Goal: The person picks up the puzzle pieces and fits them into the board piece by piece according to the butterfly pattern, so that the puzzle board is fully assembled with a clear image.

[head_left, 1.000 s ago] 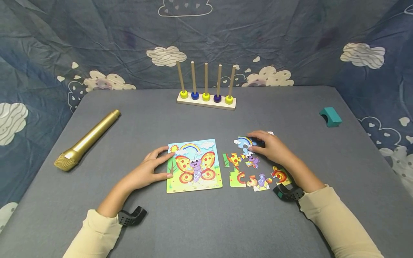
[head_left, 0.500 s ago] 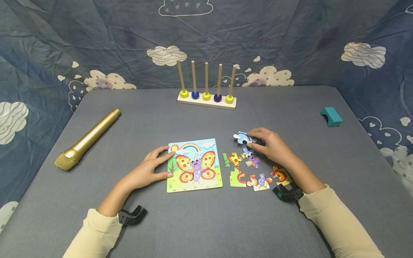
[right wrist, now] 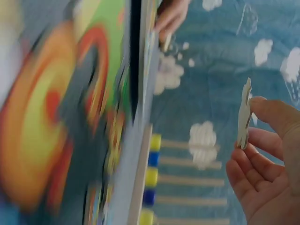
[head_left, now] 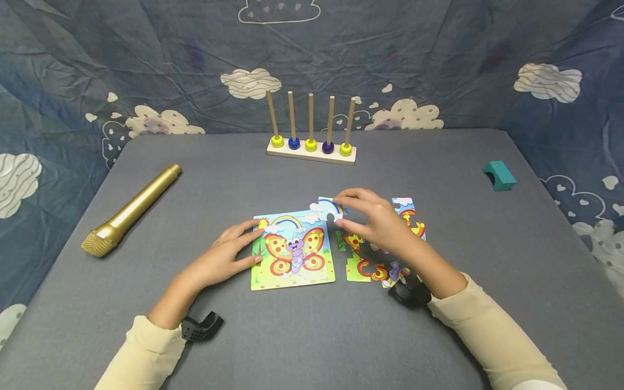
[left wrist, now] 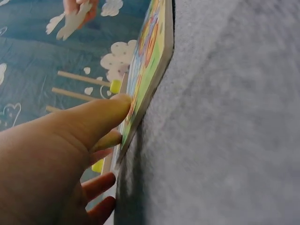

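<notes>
The right hand (head_left: 377, 219) pinches a rainbow piece (head_left: 328, 207) aloft — the left hand (head_left: 219, 261), fingers spread, touches the butterfly board (head_left: 294, 265) at its edge.

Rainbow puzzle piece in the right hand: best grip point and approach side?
I'd pinch the rainbow piece by its far and near edges, coming from the right, as the right hand does. The right wrist view shows it thin, so opposed edges should hold it; that likely keeps the white tab on its left free.
</notes>
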Motion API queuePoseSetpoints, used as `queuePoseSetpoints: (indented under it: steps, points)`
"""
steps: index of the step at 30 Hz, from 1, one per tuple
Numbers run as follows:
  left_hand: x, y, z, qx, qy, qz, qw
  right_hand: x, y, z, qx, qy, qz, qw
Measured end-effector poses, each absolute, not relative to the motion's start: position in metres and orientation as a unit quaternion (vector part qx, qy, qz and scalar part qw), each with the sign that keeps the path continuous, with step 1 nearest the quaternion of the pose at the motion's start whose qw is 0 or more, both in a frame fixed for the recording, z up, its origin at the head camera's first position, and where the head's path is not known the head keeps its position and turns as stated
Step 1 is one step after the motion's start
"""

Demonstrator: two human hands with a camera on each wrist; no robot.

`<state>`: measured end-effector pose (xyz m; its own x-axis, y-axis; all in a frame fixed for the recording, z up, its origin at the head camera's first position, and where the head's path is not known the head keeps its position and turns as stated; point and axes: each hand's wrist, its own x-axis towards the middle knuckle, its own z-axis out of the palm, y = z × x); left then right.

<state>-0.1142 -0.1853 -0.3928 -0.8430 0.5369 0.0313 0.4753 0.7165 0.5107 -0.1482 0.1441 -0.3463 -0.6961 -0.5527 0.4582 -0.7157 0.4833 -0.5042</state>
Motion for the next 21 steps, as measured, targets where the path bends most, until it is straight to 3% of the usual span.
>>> queuePoseSetpoints:
  steps: [5,14,21]
  points:
    - [-0.116,-0.178,-0.387,0.276,0.937,0.212,0.028,-0.145,0.115,-0.352,0.387,-0.858,0.326,0.088]
    - [-0.117,-0.171,-0.384,0.267,0.945,0.185,0.026,-0.150,0.085,-0.374,0.373,-0.883,0.285,0.014]
    - [-0.120,-0.171,-0.392,0.284,0.941,0.182,0.023,-0.163,0.073,-0.388,0.371,-0.890,0.264,-0.009]
